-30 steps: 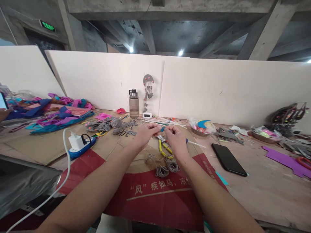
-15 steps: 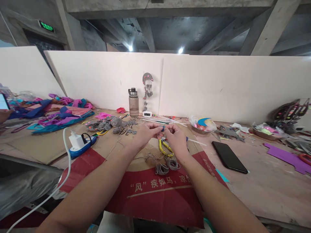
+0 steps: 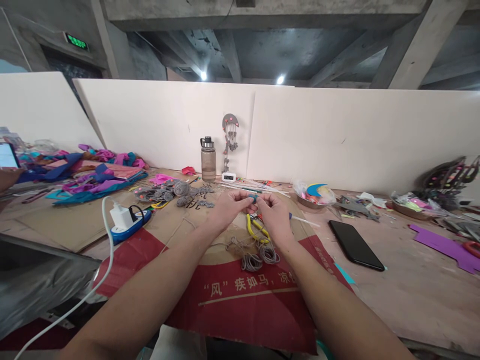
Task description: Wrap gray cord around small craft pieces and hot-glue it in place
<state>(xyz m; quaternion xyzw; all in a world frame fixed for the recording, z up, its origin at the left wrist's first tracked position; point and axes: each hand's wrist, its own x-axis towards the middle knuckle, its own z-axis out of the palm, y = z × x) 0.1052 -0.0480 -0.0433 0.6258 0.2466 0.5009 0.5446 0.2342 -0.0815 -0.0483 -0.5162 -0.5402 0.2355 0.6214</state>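
Observation:
My left hand (image 3: 233, 206) and my right hand (image 3: 273, 209) meet above the cardboard, fingertips pinched together. Between them is a small teal-blue piece (image 3: 253, 197), partly covered by the fingers; its exact kind is too small to make out. Just below the hands lie yellow-handled pliers (image 3: 257, 231), their head partly hidden by my right hand. Two coils of grey cord (image 3: 252, 262) rest nearer to me, with loose strands trailing left. A red and brown cardboard sheet (image 3: 240, 310) with printed characters lies under all this.
A bottle (image 3: 208, 161), a small white clock (image 3: 228, 177) and a hanging moon ornament (image 3: 230, 122) are at the back. Grey yarn (image 3: 182, 188) and a power strip (image 3: 131, 229) lie left, a black phone (image 3: 355, 245) right. Another person's hand (image 3: 9, 177) shows far left.
The view has shifted slightly, moving everything a little rightward. The fingers have shifted slightly around the blue piece, and more of it shows. Both hands stay together.

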